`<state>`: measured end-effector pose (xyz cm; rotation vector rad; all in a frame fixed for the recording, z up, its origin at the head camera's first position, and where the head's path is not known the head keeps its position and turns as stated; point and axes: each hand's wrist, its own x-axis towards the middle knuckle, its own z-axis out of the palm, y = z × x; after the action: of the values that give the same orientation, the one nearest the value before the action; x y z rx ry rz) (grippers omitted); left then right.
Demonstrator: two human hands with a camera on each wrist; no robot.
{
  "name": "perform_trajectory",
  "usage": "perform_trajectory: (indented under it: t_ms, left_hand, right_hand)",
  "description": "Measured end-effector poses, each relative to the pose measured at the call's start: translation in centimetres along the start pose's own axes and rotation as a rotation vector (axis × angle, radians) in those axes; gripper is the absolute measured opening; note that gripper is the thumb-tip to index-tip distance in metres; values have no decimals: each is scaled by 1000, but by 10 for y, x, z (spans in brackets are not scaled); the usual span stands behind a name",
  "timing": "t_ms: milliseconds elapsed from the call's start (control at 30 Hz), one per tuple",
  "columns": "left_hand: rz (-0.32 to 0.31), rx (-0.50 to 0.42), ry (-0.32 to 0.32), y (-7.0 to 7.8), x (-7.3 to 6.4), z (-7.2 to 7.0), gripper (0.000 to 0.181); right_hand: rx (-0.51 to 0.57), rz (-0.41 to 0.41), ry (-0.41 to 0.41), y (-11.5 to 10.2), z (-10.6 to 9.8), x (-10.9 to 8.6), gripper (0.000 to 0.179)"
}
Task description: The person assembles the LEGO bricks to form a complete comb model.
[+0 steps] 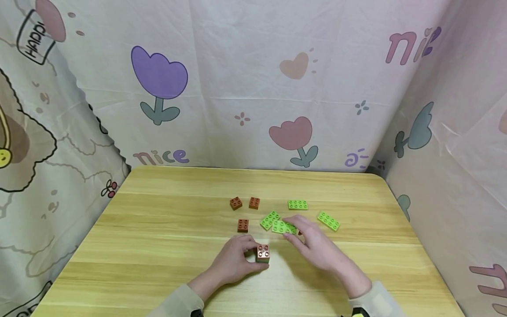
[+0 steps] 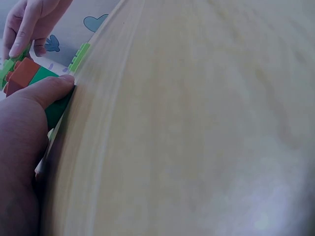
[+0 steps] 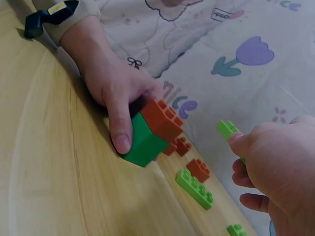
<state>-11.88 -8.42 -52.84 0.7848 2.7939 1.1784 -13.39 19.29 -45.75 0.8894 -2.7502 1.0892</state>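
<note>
My left hand (image 1: pixel 236 260) grips a two-brick stack between thumb and fingers, low at the table's near middle. Its upper part is a reddish-brown toy building brick (image 3: pixel 161 120) with studs on top; beneath sits a dark green brick (image 3: pixel 145 141). To the right, my right hand (image 1: pixel 317 248) pinches a long lime-green brick (image 1: pixel 283 227), which the right wrist view shows raised off the table. Another lime-green brick (image 1: pixel 270 220) lies just left of the pinched one. Under the right hand, a brown brick (image 1: pixel 300 232) is mostly hidden.
Beyond the left hand lie three brown bricks, one nearer (image 1: pixel 243 225) and two farther back, left (image 1: pixel 235 203) and right (image 1: pixel 254 203). Two lime-green bricks lie beyond the right hand, one at the back (image 1: pixel 298 204), one rightward (image 1: pixel 328 221). Patterned cloth (image 1: pixel 229 57) surrounds the wooden table (image 1: pixel 166 211).
</note>
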Motion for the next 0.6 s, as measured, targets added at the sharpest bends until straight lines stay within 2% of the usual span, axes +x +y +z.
perform_trajectory:
  t_ms: [200, 433, 600]
  left_hand:
    - [15, -7, 13, -1, 0, 1, 39]
    - [-3, -15, -6, 0, 0, 0, 36]
    - [10, -22, -5, -1, 0, 0, 35]
  right_hand:
    - [4, -25, -26, -9, 3, -1, 45]
    - [7, -51, -68, -16, 7, -3, 46]
    - [-3, -94, -84, -19, 12, -4, 44]
